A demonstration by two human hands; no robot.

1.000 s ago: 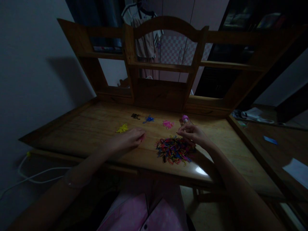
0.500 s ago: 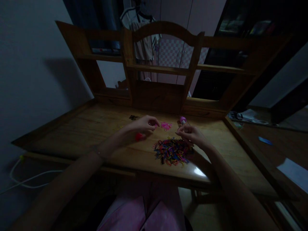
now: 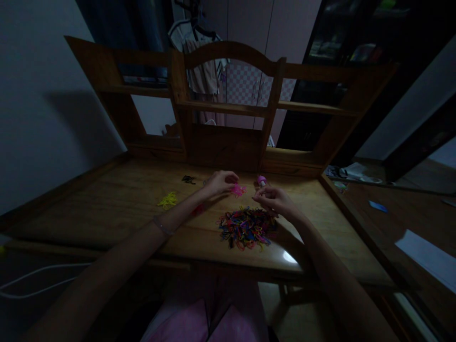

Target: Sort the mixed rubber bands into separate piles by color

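Note:
My left hand (image 3: 221, 181) is over the small pile of pink rubber bands (image 3: 238, 190), fingers curved and slightly apart, with pink showing just under the fingertips. To the right, my right hand (image 3: 273, 199) is closed in a pinch above the far right edge of a big mixed heap of coloured rubber bands (image 3: 245, 228). Something small and dark shows at its fingertips, too tiny to name. Yellow bands (image 3: 167, 200) and black bands (image 3: 188, 179) form separate piles on the left. A red pile (image 3: 197, 209) is partly hidden by my left forearm.
Behind my right hand stands a small bottle with a pink top (image 3: 261, 180). A wooden shelf frame (image 3: 224, 110) rises along the back of the desk (image 3: 121, 199). On the right, a lower surface holds a white paper (image 3: 425, 254) and a blue card (image 3: 377, 206).
My left hand has moved slightly right over the pink pile, and the yellow pile has come out from behind my forearm. My right hand keeps its pinch. The view has shifted a little.

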